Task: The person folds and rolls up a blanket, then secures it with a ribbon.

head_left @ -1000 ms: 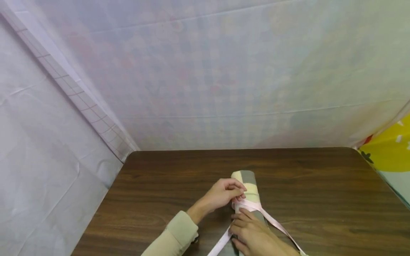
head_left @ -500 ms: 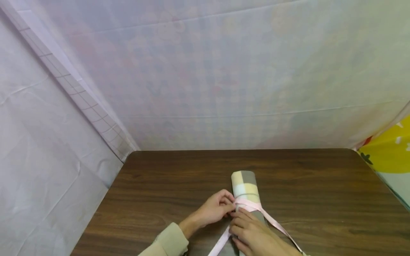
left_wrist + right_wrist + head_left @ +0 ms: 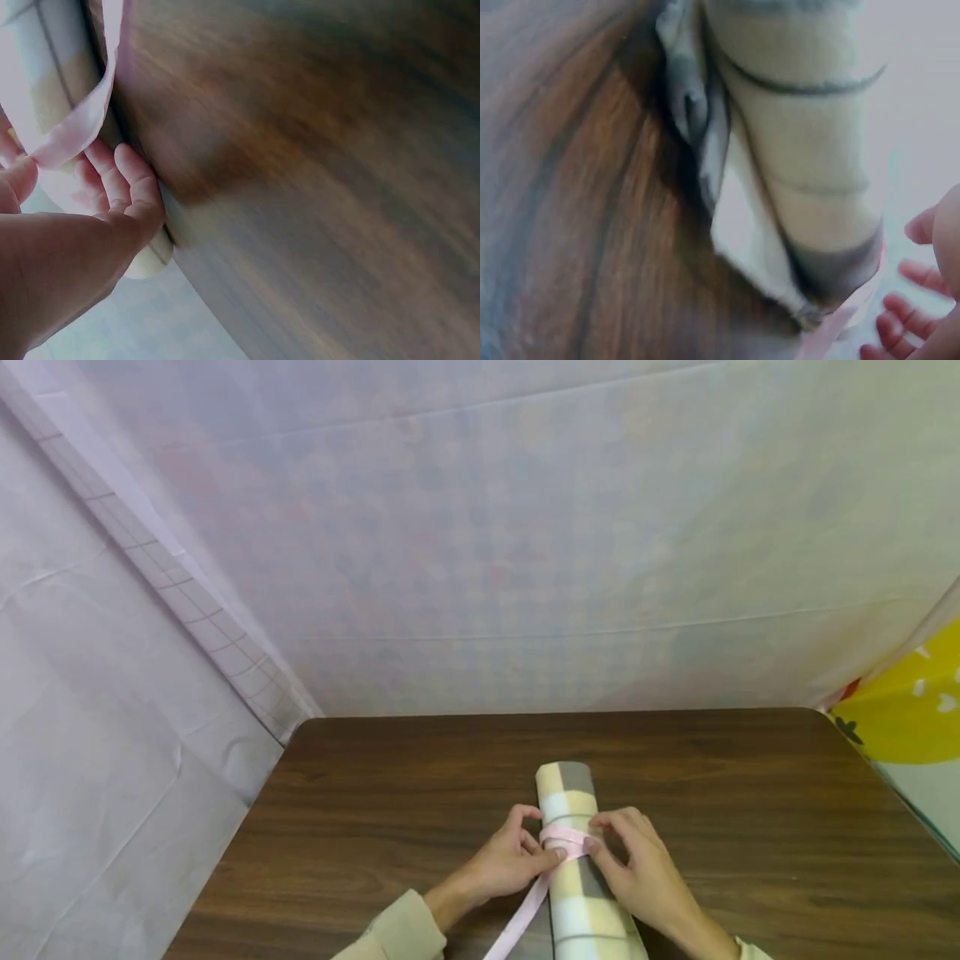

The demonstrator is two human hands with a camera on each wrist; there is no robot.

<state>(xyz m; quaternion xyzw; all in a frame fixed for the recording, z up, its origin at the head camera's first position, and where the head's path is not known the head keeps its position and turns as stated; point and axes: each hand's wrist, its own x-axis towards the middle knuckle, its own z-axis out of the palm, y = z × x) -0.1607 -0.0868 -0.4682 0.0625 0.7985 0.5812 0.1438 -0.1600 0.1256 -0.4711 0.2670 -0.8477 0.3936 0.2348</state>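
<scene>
A rolled cloth [image 3: 573, 902] in cream, grey and white checks lies lengthwise on the table. Around its middle runs a pink ribbon [image 3: 562, 837], one tail trailing down to the lower left. My left hand [image 3: 501, 857] is at the roll's left side and pinches the ribbon, thumb on top; the left wrist view shows the ribbon [image 3: 79, 127] at its thumb tip. On the right side, my right hand [image 3: 637, 864] touches the ribbon with its thumb, index finger bent at the roll's edge. Its loosely bent fingers [image 3: 911, 315] stand apart in the right wrist view.
The dark wood-grain table [image 3: 375, 793] reaches back to a pale hanging sheet [image 3: 480, 568]. White sheeting [image 3: 97, 735] hangs at the left, and a yellow patterned cloth [image 3: 907, 718] at the right. A loose cloth flap [image 3: 742, 217] sticks out along the roll's side.
My left hand has come down from above the ribbon to the roll's left side. My right hand has moved from atop the roll to its right side; the right-hand ribbon tail no longer shows.
</scene>
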